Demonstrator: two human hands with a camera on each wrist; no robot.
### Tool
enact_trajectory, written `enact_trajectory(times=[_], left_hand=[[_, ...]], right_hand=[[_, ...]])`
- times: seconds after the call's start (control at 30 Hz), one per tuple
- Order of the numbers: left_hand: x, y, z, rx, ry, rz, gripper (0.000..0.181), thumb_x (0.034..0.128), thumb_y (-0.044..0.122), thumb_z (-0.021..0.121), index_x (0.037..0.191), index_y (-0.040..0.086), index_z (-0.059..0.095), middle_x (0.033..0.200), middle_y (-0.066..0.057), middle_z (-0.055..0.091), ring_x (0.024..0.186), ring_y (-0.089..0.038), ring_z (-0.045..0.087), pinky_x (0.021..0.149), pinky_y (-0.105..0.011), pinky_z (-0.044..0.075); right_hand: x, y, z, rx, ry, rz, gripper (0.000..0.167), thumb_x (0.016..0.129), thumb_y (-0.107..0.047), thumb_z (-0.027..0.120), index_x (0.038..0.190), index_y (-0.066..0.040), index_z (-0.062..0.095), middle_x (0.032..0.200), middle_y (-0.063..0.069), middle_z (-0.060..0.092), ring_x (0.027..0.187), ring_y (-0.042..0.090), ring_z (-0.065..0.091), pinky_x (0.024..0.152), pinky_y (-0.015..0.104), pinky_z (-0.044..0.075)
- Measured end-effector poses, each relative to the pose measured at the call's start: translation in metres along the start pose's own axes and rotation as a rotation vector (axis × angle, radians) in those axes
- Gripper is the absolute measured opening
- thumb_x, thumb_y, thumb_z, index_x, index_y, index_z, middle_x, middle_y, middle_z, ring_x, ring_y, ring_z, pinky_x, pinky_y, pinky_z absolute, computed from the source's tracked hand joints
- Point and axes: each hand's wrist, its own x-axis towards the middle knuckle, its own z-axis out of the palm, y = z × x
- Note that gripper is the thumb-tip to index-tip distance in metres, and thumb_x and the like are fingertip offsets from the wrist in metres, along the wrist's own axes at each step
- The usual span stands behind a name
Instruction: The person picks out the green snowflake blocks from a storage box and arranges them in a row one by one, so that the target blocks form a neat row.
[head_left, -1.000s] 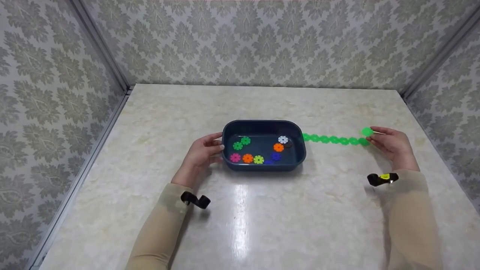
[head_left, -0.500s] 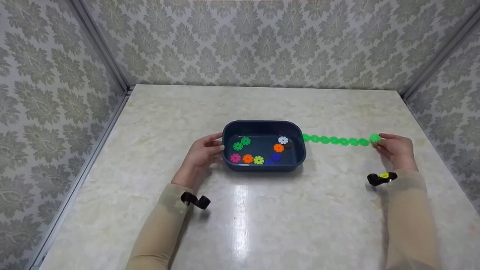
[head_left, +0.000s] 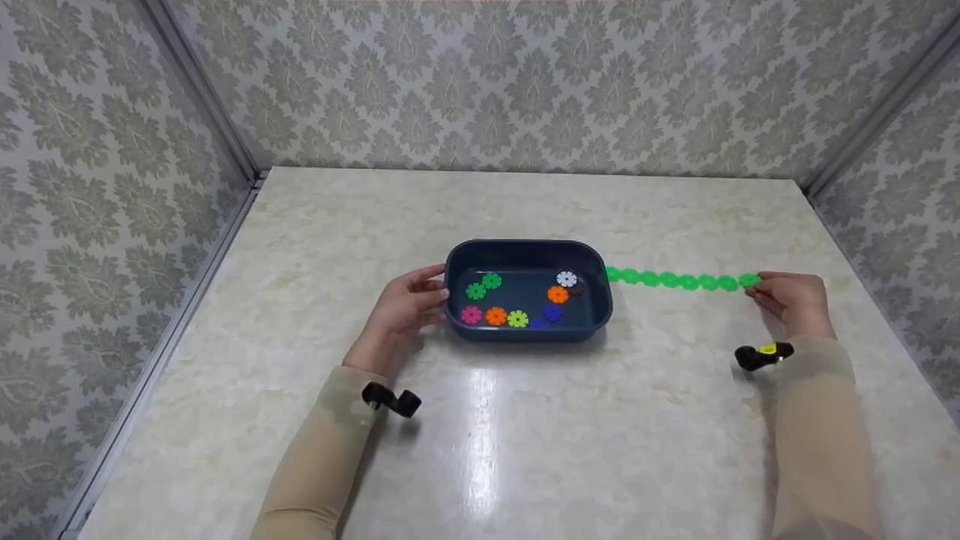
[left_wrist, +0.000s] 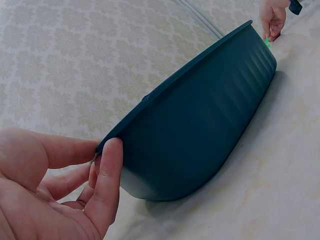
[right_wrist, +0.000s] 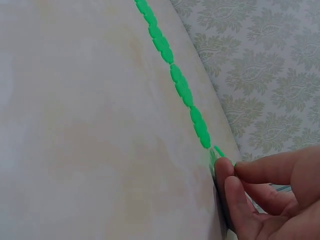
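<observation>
A dark blue plastic basin [head_left: 529, 335] stands mid-table. My left hand [head_left: 409, 306] holds its left end; in the left wrist view the fingers [left_wrist: 111, 165] are at the rim and outer wall. Loose notched plastic discs in several colours, including a white disc [head_left: 566, 279] and a pink disc [head_left: 471, 315], lie inside. A row of green notched discs [head_left: 667, 280] runs from the basin's right side. At its right end my right hand [head_left: 795, 300] pinches a green disc [head_left: 748, 280] between thumb and fingers, low at the table. The fingers partly hide that disc in the right wrist view.
The pale marbled table [head_left: 600, 435] extends around the basin on all sides. Patterned walls [head_left: 495, 82] enclose it at the back, left and right. Black wrist cameras sit on both sleeves.
My right hand has moved slightly right and lowered its green disc from above the row to the row's right end. The left hand and the basin have stayed put.
</observation>
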Motion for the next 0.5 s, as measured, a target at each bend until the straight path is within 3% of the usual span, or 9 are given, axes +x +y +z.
enact_trajectory(times=[0.27,0.5], left_hand=[[0.0002,-0.0007,-0.0020,0.004,-0.039,0.013,0.055,0.0970,0.000,0.066,0.150,0.012,0.054,0.112,-0.006,0.055,0.077,-0.013,0.063,0.066,-0.026,0.059],[0.0001,-0.0002,-0.0021,0.004,-0.032,0.005,0.054,0.0974,0.001,0.066,0.149,0.013,0.055,0.114,-0.006,0.055,0.079,-0.013,0.064,0.069,-0.028,0.059]], right_hand=[[0.0007,0.0017,-0.0010,-0.007,-0.010,-0.024,0.058,0.102,-0.003,0.055,0.157,-0.005,0.038,0.070,-0.016,0.063,0.072,-0.002,0.069,0.078,0.016,0.059],[0.0029,0.0022,0.0005,0.011,0.021,-0.009,0.057,0.103,-0.008,0.055,0.158,-0.008,0.039,0.079,-0.013,0.062,0.073,-0.001,0.070,0.079,0.017,0.059]])
